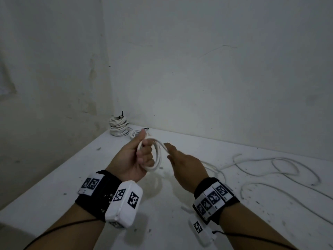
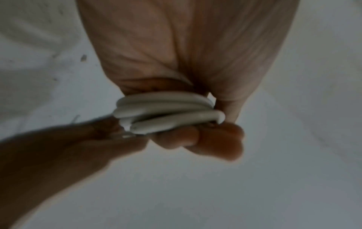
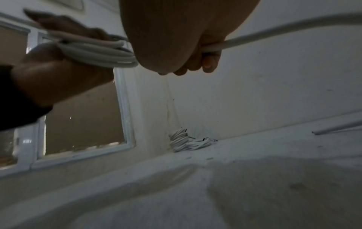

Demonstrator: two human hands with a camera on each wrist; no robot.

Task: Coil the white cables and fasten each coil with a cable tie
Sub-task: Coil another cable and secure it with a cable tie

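My left hand [image 1: 142, 156] grips a small coil of white cable [image 1: 157, 156] above the white table [image 1: 54, 186], thumb up and fingers curled round the loops. The left wrist view shows the loops [image 2: 166, 113] stacked against my fingers [image 2: 225, 142]. Just to the right, my right hand [image 1: 180, 159] holds the running strand of the same cable [image 3: 274, 34] between thumb and curled fingers [image 3: 207, 62]. The rest of that cable [image 1: 281, 168] trails loose over the table to the right.
Finished white coils [image 1: 118, 127] are stacked in the table's far left corner against the wall, also seen in the right wrist view [image 3: 182, 141]. More loose cable [image 1: 288, 195] snakes along the right side. A white-framed window [image 3: 82, 124] is on the left.
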